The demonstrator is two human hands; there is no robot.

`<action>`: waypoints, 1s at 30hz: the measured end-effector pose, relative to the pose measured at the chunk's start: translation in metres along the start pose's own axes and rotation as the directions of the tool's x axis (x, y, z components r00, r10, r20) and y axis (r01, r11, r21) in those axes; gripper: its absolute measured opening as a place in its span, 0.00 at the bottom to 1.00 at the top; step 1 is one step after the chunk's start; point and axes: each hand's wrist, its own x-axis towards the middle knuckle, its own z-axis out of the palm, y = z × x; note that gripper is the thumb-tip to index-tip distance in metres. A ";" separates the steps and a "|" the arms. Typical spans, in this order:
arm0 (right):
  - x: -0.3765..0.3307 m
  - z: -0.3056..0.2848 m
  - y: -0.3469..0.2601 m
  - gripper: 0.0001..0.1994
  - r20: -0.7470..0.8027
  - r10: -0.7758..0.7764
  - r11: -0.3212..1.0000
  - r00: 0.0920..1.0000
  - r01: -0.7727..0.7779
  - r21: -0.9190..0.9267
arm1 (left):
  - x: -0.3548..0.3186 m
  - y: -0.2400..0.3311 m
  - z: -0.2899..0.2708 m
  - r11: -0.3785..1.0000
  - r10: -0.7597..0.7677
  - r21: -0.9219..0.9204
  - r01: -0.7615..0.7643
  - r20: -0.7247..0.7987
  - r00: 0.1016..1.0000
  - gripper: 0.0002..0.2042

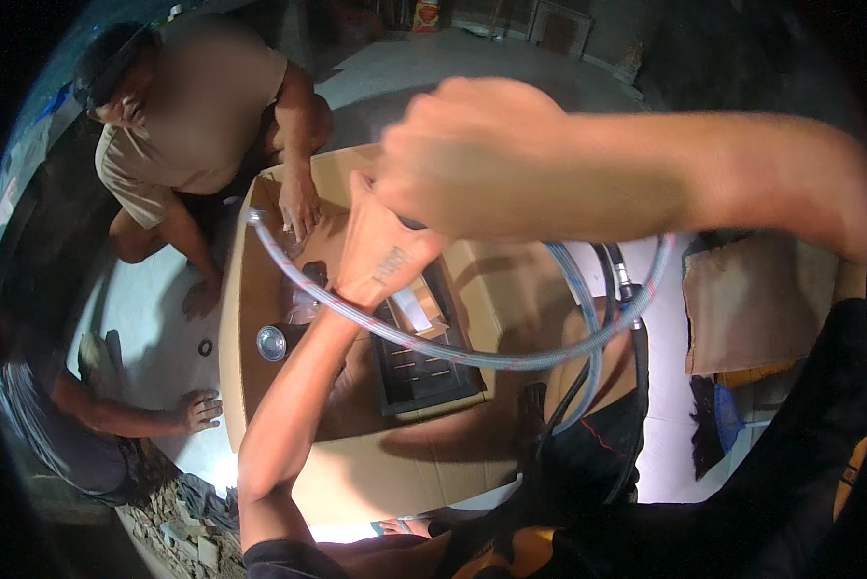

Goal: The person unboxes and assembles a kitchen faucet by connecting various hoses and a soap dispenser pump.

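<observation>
My left hand (385,236) reaches up from below, its wrist and back showing, with its fingers mostly hidden behind my right hand. Coming from the right, my right hand (477,159) is closed in a fist over it, slightly blurred. A small dark piece (411,223) shows between the two; its kind is hidden. A grey braided hose (511,361) with red stripes curves across my left forearm and rises behind my right forearm. Its free end with a metal fitting points left. Beneath my hands stands an open cardboard box (438,454).
Inside the box lie a black slotted tray (424,372), a small carton (419,307) and a round silver-topped item (271,343). One person's hand (300,205) reaches over it; another's hand (202,412) rests beside it. Black hoses (636,386) hang right; a black ring (205,347) lies left.
</observation>
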 end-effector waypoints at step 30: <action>0.042 0.015 0.015 0.21 0.786 0.354 0.139 0.507 -0.859 0.492 | -0.011 -0.017 -0.024 0.755 -0.116 0.614 0.229 -0.219 0.969 0.24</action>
